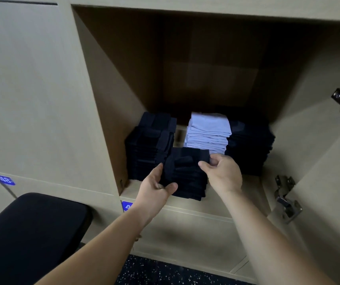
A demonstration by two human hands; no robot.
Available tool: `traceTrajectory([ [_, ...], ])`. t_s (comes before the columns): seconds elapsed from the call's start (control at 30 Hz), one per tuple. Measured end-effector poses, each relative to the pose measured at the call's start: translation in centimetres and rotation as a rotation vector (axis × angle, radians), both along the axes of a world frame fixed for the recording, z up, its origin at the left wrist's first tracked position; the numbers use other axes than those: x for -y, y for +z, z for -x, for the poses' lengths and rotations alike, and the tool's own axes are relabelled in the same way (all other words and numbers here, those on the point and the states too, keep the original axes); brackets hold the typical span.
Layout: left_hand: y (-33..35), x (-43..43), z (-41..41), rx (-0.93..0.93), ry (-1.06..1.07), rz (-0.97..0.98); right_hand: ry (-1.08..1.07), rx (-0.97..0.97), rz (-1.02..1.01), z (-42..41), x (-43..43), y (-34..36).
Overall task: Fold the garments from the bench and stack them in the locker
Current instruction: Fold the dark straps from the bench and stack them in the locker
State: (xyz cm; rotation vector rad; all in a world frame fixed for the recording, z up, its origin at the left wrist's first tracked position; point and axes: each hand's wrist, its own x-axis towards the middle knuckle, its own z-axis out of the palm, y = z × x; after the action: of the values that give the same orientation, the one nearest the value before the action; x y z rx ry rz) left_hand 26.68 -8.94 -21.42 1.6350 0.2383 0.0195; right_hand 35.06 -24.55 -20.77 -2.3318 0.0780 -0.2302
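A stack of folded black garments (pixel 187 173) sits at the front of the open locker (pixel 185 202) shelf. My left hand (pixel 156 186) grips its left side, thumb on the front edge. My right hand (pixel 222 171) pinches the top garment's right corner. Behind it stand a taller black stack (pixel 150 145) on the left, a white folded stack (pixel 208 132) in the middle and another dark stack (pixel 249 145) on the right.
The locker door (pixel 329 161) hangs open at the right with metal hinges (pixel 286 200). Closed locker doors (pixel 31 89) fill the left, one labelled 48. A black padded bench (pixel 31 233) is at the lower left above speckled floor (pixel 165 272).
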Motion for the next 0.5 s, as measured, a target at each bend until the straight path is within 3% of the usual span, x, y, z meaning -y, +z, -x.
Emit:
traceTrajectory([
  [0.17, -0.2, 0.0, 0.0, 0.021, -0.007, -0.031, 0.116, -0.022, -0.054, 0.2, -0.3, -0.3],
  [0.37, 0.0, 0.1, 0.3, -0.014, 0.015, -0.038, 0.112, -0.031, -0.094, 0.4, 0.0, -0.5],
  [0.5, -1.0, 0.7, 1.6, -0.007, 0.117, -0.165, 0.134, 0.004, -0.187, -0.5, 1.0, 1.0],
])
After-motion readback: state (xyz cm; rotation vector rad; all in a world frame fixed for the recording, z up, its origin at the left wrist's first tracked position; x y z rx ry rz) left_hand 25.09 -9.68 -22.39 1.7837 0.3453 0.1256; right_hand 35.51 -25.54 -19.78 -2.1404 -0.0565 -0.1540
